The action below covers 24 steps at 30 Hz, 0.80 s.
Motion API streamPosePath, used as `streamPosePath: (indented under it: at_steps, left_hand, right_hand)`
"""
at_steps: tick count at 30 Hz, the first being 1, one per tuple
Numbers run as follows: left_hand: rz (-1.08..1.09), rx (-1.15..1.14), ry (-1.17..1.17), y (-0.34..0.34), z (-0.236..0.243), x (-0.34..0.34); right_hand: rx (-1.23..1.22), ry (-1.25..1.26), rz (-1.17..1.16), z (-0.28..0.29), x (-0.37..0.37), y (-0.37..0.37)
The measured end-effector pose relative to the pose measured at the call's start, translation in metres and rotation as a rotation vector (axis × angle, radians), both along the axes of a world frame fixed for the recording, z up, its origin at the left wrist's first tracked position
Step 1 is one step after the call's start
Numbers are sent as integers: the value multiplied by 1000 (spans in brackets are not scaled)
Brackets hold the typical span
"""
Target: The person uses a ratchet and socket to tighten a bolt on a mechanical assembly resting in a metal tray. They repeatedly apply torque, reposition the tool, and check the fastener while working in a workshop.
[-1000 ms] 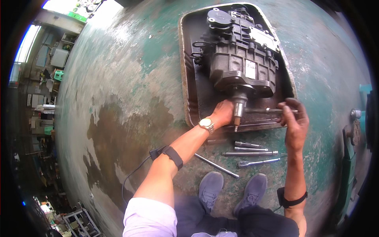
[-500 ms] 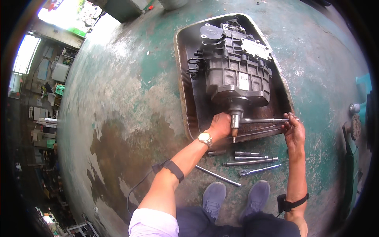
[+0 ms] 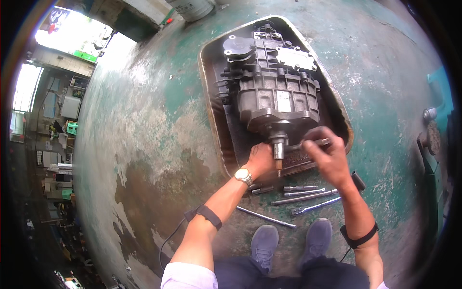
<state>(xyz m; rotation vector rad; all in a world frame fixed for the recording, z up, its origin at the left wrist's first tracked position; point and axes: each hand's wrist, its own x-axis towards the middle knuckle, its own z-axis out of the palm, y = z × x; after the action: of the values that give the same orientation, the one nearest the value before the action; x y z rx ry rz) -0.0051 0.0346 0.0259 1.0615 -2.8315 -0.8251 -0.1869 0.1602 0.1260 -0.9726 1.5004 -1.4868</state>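
A grey cast-metal gearbox [image 3: 276, 94] lies in a dark metal tray [image 3: 211, 113], its splined shaft [image 3: 278, 151] pointing towards me. My left hand [image 3: 260, 161] is closed right beside the shaft's left side; the shaft hides its fingertips and whatever they grip. Across the shaft's other side, my right hand [image 3: 329, 156], blurred by motion, has its fingers wrapped round the silvery handle of a wrench [image 3: 323, 142]. The wrench's far end reaches in behind the shaft, partly out of sight.
On the floor before the tray lie a ratchet [image 3: 315, 206], a long bar [image 3: 267, 216], several sockets and extensions [image 3: 301, 188] and a dark cylindrical piece [image 3: 358, 180]. A bucket [image 3: 191, 8] stands at the back. Green equipment [image 3: 433, 188] is at the far right; cluttered shelves line the left.
My right hand has moved left and up, closer to the shaft, with the wrench handle swung along. The left hand stays beside the shaft. The whole view has shifted slightly.
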Motion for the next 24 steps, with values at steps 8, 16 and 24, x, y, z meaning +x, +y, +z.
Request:
streamPosePath:
  at_steps: [8, 16, 24]
  left_hand:
    - [-46, -66, 93, -4, -11, 2]
    - [-55, -60, -128, -6, -9, 2]
    - [-68, -57, -112, -8, -7, -2]
  right_hand:
    - [109, -822, -539, -82, -74, 42]
    - [-61, -271, -87, 14, 3, 18]
    - [-59, -72, -160, 0, -6, 8]
